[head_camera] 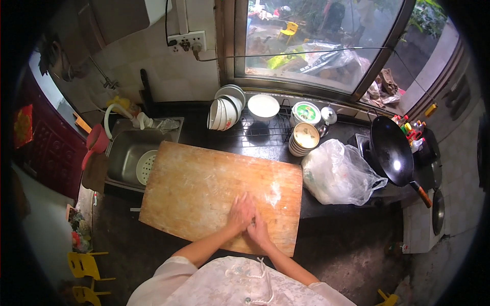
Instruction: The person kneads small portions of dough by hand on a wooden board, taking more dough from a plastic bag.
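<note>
My left hand (242, 212) and my right hand (259, 230) meet over the near part of a large wooden board (191, 183), fingers close against each other. A small dark spot shows between them, too small to tell what it is. Whether anything lies under the palms is hidden. White powdery smears, like flour, mark the board, the brightest a patch right of my hands. The board lies on the black counter, its left corner over the sink's edge.
Left is a steel sink (126, 139) with a white strainer (146, 167). Behind the board stand a rack of bowls (224, 113), a white bowl (263, 107), a lidded tub (306, 113) and stacked cups (304, 139). Right are a filled plastic bag (337, 174) and a black wok (392, 151).
</note>
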